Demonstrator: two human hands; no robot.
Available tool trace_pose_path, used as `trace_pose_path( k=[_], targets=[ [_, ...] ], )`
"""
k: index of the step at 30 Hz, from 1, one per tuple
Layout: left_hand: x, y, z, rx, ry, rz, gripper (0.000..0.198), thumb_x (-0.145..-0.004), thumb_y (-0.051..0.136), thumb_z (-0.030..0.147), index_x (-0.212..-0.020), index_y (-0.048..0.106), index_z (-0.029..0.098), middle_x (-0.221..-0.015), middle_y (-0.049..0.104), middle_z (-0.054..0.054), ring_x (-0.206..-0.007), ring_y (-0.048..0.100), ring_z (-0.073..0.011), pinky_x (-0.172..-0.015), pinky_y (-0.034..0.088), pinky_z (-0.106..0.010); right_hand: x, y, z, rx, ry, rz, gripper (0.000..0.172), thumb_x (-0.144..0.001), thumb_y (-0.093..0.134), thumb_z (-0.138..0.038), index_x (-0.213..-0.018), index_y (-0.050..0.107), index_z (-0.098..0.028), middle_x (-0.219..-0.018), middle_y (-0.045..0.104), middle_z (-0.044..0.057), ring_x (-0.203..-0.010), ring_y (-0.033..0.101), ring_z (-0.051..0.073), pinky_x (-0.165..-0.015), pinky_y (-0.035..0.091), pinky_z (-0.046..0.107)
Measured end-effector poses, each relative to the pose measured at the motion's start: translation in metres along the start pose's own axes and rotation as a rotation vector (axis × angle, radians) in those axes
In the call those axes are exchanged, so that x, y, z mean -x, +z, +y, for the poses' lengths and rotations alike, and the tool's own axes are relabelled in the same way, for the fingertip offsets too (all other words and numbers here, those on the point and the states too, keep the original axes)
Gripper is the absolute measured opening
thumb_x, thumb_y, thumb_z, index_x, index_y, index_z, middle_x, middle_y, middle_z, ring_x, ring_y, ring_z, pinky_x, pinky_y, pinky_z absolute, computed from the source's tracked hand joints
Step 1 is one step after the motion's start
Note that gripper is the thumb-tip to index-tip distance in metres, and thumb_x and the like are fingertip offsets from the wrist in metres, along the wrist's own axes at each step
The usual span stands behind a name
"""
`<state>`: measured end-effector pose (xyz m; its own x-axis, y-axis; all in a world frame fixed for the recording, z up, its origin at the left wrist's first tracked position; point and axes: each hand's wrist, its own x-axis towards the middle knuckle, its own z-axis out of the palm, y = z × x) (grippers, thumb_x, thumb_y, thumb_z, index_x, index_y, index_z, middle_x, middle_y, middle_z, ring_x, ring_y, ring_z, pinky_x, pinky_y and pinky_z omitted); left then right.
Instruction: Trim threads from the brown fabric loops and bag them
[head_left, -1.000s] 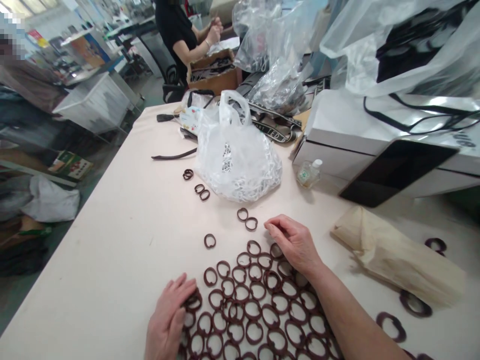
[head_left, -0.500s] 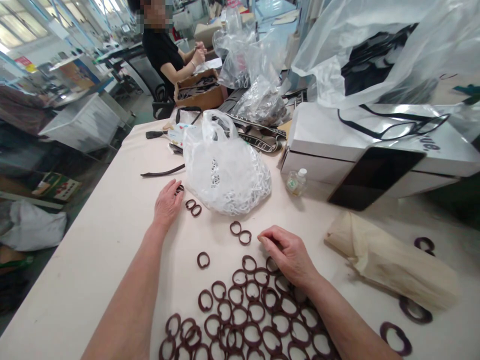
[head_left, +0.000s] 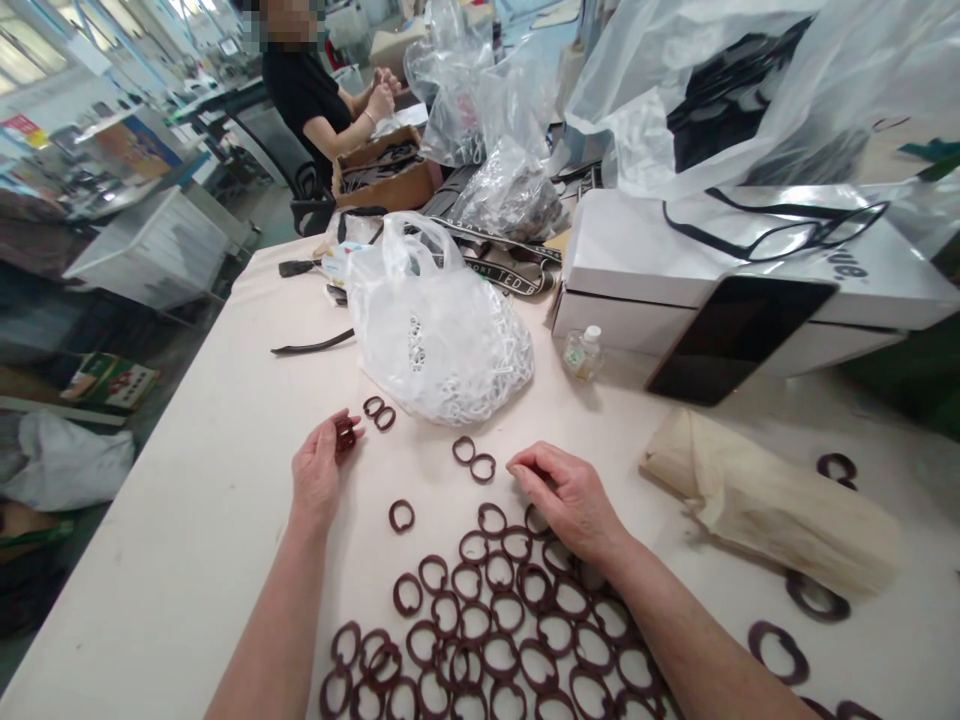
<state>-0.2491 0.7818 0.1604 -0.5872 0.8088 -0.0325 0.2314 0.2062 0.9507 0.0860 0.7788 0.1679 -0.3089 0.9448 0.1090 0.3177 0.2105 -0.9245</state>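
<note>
Left hand (head_left: 319, 470): lifted a little off the bench (head_left: 225, 500), thumb and fingers pinched shut on a brown ring (head_left: 346, 436).
Right hand (head_left: 566, 495): lying on the bench with its fingers curled in and the tips pointing toward the left hand. I cannot tell if it holds anything.
Brown ring: up at the fingertips of the left hand, off the bench.
Two rings (head_left: 379, 412): flat on the bench just past the left hand's fingertips, touching each other.
Ring pair (head_left: 472, 460): between the two hands, just beside the right hand's fingertips.
Lone ring (head_left: 401, 515): by itself, near the left hand, on the side toward the right hand.
Ring rows (head_left: 510, 620): lots of brown rings laid flat and close together, between both arms and up to the right hand.
White bag (head_left: 435, 330): thin plastic, full of white bits, past both hands and nearer the left one.
Small bottle (head_left: 583, 352): past the right hand, just beside the white box (head_left: 637, 260).
Black slab (head_left: 739, 335): leaning on the front of the white box.
Paper bundle (head_left: 765, 500): tan, lying to the right of the right hand, apart from it.
Stray rings (head_left: 780, 650): a few bigger dark ones farther right, around the paper bundle.
Black strap (head_left: 311, 345): past the left hand, left of the white bag.
Other person (head_left: 300, 80): at the far end of the bench in a black top, both hands up over a cardboard box (head_left: 382, 175).
</note>
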Motion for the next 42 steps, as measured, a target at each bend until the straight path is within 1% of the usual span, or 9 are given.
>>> trace_pose_path(
  k=[4,6,12,18,27,31,36,39,42],
  targets=[
    [0.006,0.002,0.004,0.087,-0.061,0.024,0.055,-0.082,0.063,0.061,-0.113,0.068,0.016,-0.097,0.075,-0.010,-0.073,0.071,-0.0163,-0.060,0.053,-0.026,0.000,0.000,-0.001,0.009,0.003,-0.001,0.017,-0.095,0.053,-0.027,-0.085,0.066,-0.022,-0.081,0.068,0.001,-0.075,0.063,0.015,-0.072,0.047,0.027],
    [0.006,0.004,0.005,0.114,-0.072,0.035,0.053,-0.080,0.067,0.058,-0.113,0.067,0.017,-0.094,0.074,-0.008,-0.070,0.071,-0.0158,-0.057,0.052,-0.025,0.000,0.000,-0.002,0.010,0.003,0.000,0.017,-0.095,0.053,-0.028,-0.086,0.066,-0.022,-0.081,0.069,0.002,-0.075,0.063,0.015,-0.071,0.047,0.028],
    [0.002,0.005,0.004,0.143,-0.064,0.061,0.045,-0.079,0.069,0.049,-0.111,0.067,0.017,-0.093,0.075,-0.008,-0.075,0.073,-0.0180,-0.069,0.057,-0.033,-0.001,0.000,-0.001,-0.021,0.019,0.008,0.017,-0.095,0.054,-0.028,-0.086,0.067,-0.021,-0.081,0.069,0.001,-0.076,0.063,0.015,-0.072,0.047,0.027],
    [-0.007,0.008,0.002,0.057,0.098,0.111,0.042,-0.086,0.059,0.050,-0.110,0.069,0.017,-0.107,0.075,-0.011,-0.098,0.070,-0.0208,-0.092,0.054,-0.040,-0.001,0.000,-0.002,-0.028,0.020,0.011,0.018,-0.094,0.054,-0.028,-0.085,0.067,-0.021,-0.079,0.068,0.001,-0.072,0.062,0.014,-0.069,0.046,0.026],
    [-0.004,0.020,0.010,-0.264,0.329,-0.216,0.040,-0.086,0.061,0.053,-0.106,0.077,0.023,-0.126,0.071,-0.008,-0.126,0.058,-0.0282,-0.116,0.035,-0.044,0.000,0.000,-0.001,-0.044,0.036,0.014,0.016,-0.094,0.054,-0.027,-0.085,0.067,-0.021,-0.080,0.068,0.001,-0.072,0.062,0.014,-0.070,0.046,0.027],
    [0.025,0.016,0.006,-0.403,0.473,-0.358,0.042,-0.093,0.051,0.047,-0.120,0.071,0.023,-0.131,0.068,-0.010,-0.128,0.057,-0.0287,-0.115,0.037,-0.048,0.000,0.000,-0.001,-0.052,0.041,0.011,0.016,-0.093,0.055,-0.026,-0.085,0.067,-0.021,-0.080,0.067,0.001,-0.072,0.061,0.013,-0.071,0.046,0.027],
    [0.075,0.011,0.010,-0.341,0.502,-0.641,0.047,-0.093,0.048,0.054,-0.126,0.069,0.028,-0.140,0.062,-0.009,-0.132,0.054,-0.0311,-0.112,0.040,-0.048,0.001,0.001,-0.001,-0.061,0.020,0.028,0.015,-0.094,0.056,-0.026,-0.086,0.067,-0.021,-0.082,0.067,0.001,-0.075,0.062,0.013,-0.072,0.047,0.027],
    [0.081,0.019,0.018,-0.346,0.523,-0.640,0.060,-0.090,0.045,0.064,-0.132,0.065,0.027,-0.150,0.053,-0.010,-0.135,0.050,-0.0334,-0.112,0.041,-0.048,0.001,0.000,-0.001,-0.044,-0.018,0.036,0.015,-0.095,0.055,-0.026,-0.090,0.067,-0.021,-0.087,0.069,0.002,-0.080,0.064,0.014,-0.076,0.050,0.028],
    [0.072,0.035,0.023,-0.404,0.617,-0.661,0.063,-0.093,0.039,0.064,-0.136,0.061,0.023,-0.147,0.055,-0.012,-0.134,0.051,-0.0320,-0.113,0.038,-0.048,0.001,0.000,0.000,0.011,-0.153,-0.031,0.019,-0.097,0.051,-0.025,-0.105,0.067,-0.021,-0.115,0.069,0.007,-0.108,0.063,0.018,-0.098,0.049,0.034]
  ],
)
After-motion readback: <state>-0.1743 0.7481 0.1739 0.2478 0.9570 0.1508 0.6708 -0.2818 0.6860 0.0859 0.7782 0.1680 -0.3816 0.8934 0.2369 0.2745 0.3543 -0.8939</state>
